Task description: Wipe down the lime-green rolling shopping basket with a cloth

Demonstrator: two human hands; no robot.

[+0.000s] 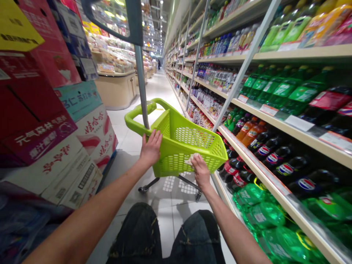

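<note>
A lime-green shopping cart (189,141) with a perforated plastic basket stands before my knees. My left hand (151,148) holds the basket's near left corner, just below the grey upright pole (141,84), thumb and fingers over the plastic. In my right hand (200,170) is a crumpled whitish cloth (189,160), pinched under the fingertips and pressed to the outside of the basket's near wall. Part of the cloth is hidden by the fingers. Inside the basket I see only bare plastic.
Shelves (275,110) packed with drink bottles run close along the right. Stacked drink cartons (52,99) rise at the left. The cart's caster wheel (143,189) rests on white floor tiles (165,216). Further down the aisle stands a food display counter (115,88).
</note>
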